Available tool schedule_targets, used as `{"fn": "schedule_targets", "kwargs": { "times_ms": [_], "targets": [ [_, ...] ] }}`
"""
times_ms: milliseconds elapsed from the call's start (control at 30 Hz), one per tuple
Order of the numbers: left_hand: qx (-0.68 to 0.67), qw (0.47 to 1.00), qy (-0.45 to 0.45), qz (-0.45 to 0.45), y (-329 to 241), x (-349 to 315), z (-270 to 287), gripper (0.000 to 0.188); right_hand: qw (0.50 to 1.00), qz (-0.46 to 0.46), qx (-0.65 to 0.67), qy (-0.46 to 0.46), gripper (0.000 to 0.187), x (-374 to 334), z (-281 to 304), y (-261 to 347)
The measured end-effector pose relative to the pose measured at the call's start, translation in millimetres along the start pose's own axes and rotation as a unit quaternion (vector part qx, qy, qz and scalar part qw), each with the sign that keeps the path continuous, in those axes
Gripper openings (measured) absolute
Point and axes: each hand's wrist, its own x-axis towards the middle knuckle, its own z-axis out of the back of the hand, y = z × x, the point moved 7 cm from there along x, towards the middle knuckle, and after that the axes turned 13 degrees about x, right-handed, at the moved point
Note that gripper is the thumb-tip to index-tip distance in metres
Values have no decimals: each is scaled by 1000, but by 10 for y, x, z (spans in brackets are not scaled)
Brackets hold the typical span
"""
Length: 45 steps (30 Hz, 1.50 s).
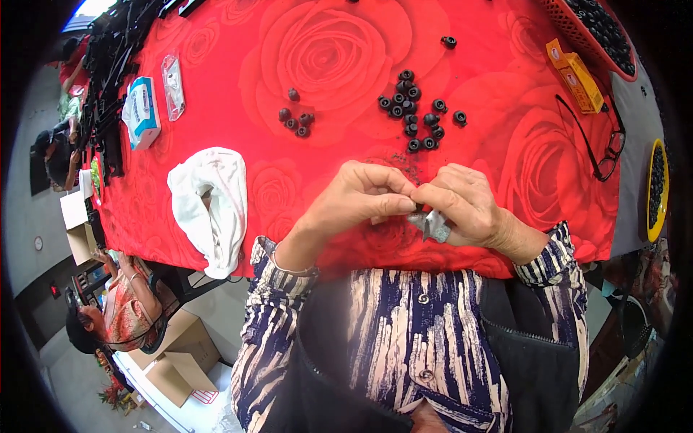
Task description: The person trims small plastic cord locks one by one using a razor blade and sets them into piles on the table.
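My left hand and my right hand meet close to my body, above the red cloth. The left thumb and forefinger pinch a small black part, mostly hidden by fingers. In my closed right hand is a short pointed metal blade with pale grey wrapping around it; its edge sits by the left fingertips. Dark crumbs are scattered just beyond my hands. Farther off lies a cluster of round black rubber-like pieces with hollow middles. A smaller group of black pieces rests to its left.
A white cloth lies at left, with a tissue pack beyond it. Eyeglasses, a yellow box, a red basket of black pieces and a yellow tray are at right. Other people sit at left.
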Motion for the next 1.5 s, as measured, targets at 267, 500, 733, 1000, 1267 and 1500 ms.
{"fn": "schedule_targets", "kwargs": {
  "times_ms": [267, 500, 733, 1000, 1267, 1500],
  "targets": [
    [-189, 981, 10, 48, 107, -39, -126, 20, 993, -76, 89, -30, 42, 54, 91, -34],
    [-217, 975, 10, 37, 159, 26, -182, 20, 995, -56, 50, -60, 37, 26, 122, -36],
    [-168, 984, -6, 58, 149, -15, -182, 20, 998, -25, 44, -44, 50, -7, 94, 19],
    [-138, 990, -15, 11, 103, -2, -215, 20, 1000, -11, 9, -26, 51, 16, 125, 56],
    [-91, 994, -53, -39, 25, -56, -202, 18, 999, 28, -20, -39, 51, 14, 123, 125],
    [56, 994, -94, -31, -115, -64, -147, 17, 975, -149, 165, -21, 38, 87, 229, -74]
  ]
}}
